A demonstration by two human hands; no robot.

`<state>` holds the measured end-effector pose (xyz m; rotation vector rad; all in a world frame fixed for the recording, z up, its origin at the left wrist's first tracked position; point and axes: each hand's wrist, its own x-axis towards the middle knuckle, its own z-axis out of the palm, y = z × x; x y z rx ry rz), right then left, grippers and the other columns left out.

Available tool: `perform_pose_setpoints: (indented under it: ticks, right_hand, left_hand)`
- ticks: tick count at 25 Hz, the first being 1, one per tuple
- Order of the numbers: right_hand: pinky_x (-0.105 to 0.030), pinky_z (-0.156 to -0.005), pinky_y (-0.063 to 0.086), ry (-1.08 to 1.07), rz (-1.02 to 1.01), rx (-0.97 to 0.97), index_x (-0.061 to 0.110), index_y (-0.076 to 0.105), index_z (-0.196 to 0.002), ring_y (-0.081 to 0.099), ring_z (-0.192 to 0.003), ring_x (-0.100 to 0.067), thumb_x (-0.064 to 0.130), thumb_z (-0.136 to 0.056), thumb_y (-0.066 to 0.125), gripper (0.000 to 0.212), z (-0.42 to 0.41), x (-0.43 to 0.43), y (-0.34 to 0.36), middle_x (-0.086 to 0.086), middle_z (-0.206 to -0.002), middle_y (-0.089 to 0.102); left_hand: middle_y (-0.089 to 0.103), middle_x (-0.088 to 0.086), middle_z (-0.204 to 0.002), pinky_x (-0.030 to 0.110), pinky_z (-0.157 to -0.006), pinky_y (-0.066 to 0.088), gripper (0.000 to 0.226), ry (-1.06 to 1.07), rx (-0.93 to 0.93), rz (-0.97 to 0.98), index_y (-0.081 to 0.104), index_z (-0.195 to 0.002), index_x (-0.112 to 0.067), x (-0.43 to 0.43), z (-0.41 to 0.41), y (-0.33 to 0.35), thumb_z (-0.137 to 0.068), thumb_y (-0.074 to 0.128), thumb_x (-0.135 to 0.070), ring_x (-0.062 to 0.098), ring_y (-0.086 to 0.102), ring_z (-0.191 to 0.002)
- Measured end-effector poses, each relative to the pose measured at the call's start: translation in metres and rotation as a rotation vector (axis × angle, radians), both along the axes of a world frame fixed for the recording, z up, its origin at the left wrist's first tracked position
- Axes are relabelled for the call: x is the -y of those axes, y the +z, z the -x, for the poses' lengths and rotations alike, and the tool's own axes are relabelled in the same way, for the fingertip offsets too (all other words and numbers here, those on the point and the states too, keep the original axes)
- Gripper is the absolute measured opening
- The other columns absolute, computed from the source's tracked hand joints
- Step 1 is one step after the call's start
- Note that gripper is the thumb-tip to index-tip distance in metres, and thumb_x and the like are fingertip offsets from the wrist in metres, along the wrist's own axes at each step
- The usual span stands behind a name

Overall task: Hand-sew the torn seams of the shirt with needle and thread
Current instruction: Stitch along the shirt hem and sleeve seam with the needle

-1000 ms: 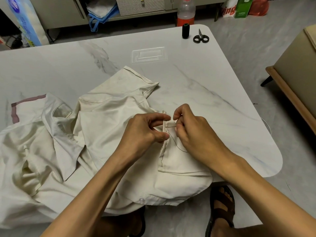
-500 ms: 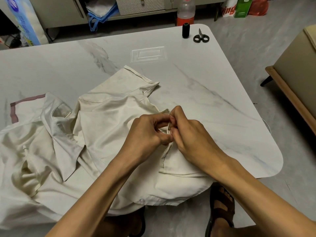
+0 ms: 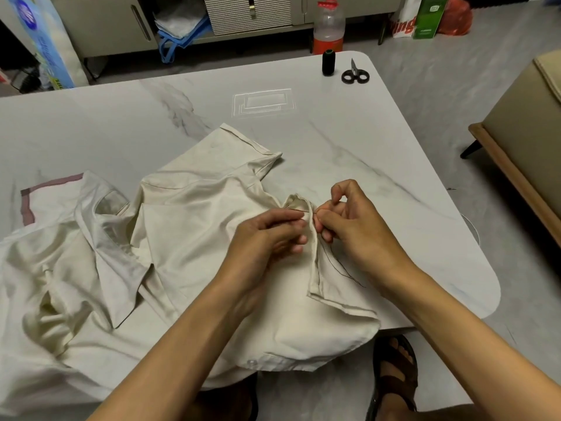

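A cream shirt [image 3: 188, 238] lies crumpled on the marble table [image 3: 349, 141], partly hanging over the near edge. My left hand [image 3: 270, 235] pinches a raised fold of the seam [image 3: 303, 205] between thumb and fingers. Just right of the fold, my right hand [image 3: 352, 220] pinches the rear end of the needle [image 3: 300, 210], whose thin tip pokes out of the fold's left side above my left fingers. Dark thread [image 3: 337, 265] trails from the fold in a loose loop over the shirt below my right hand. A line of dark stitches runs down the seam edge [image 3: 318, 268].
A black thread spool [image 3: 328, 62] and small black scissors [image 3: 355, 75] sit at the table's far right corner. A bottle [image 3: 329, 24] stands on the floor behind. A beige seat with wooden frame [image 3: 522, 153] is to the right. My sandalled foot [image 3: 394, 372] shows below the table edge.
My hands have drawn slightly apart and the seam fold now stands up between them. The needle tip has come through the fold to the left side, and the thread loop is visible again.
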<state>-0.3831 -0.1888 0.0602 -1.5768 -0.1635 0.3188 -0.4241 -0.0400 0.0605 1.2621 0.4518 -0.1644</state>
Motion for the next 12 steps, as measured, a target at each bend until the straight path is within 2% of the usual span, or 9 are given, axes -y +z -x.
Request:
perform_pose_setpoints:
  ticks: [2,4,7,10,12]
  right_hand:
    - [-0.026,-0.059,0.039,0.006,-0.025,-0.010,0.013,0.035,-0.095,0.043,-0.059,-0.016,-0.009,-0.092,0.045,0.025,0.001,-0.001,0.001,-0.003,-0.066,0.056]
    - [-0.024,-0.058,0.039,-0.003,-0.033,-0.009,0.013,0.035,-0.095,0.044,-0.058,-0.016,-0.009,-0.092,0.046,0.025,0.001,-0.001,0.002,-0.002,-0.066,0.056]
    - [-0.023,-0.058,0.039,-0.012,-0.032,-0.010,0.013,0.035,-0.094,0.044,-0.058,-0.016,-0.009,-0.091,0.046,0.025,0.002,0.000,0.004,-0.003,-0.066,0.057]
    - [-0.031,-0.062,0.041,-0.016,-0.006,-0.006,0.015,0.037,-0.090,0.048,-0.059,-0.018,-0.007,-0.090,0.049,0.025,0.003,0.000,0.004,-0.003,-0.066,0.059]
    - [-0.036,-0.065,0.044,-0.028,-0.007,-0.020,0.016,0.039,-0.087,0.052,-0.060,-0.018,-0.005,-0.089,0.050,0.024,0.004,0.001,0.006,-0.004,-0.067,0.063]
  left_hand:
    - [0.071,0.015,-0.087,0.025,-0.078,0.055,0.013,-0.002,-0.010,0.172,0.070,-0.098,-0.005,0.010,-0.002,-0.003,-0.087,0.067,0.001,0.022,0.067,-0.083]
    - [0.069,0.017,-0.089,0.031,-0.090,0.051,0.010,0.018,0.005,0.257,0.072,-0.097,-0.005,0.014,-0.004,-0.005,-0.089,0.067,-0.004,0.028,0.063,-0.091]
    - [0.069,0.013,-0.086,0.039,-0.099,0.047,0.010,0.051,0.000,0.256,0.078,-0.084,-0.014,0.018,-0.005,-0.009,-0.086,0.069,-0.009,0.026,0.063,-0.087]
    - [0.070,0.013,-0.085,0.047,-0.108,0.042,0.004,0.080,0.004,0.255,0.076,-0.081,-0.015,0.019,-0.006,-0.009,-0.078,0.074,-0.014,0.024,0.065,-0.082]
    - [0.069,0.012,-0.083,0.048,-0.109,0.041,0.004,0.091,0.003,0.277,0.074,-0.080,-0.014,0.019,-0.007,-0.010,-0.076,0.075,-0.014,0.022,0.065,-0.080]
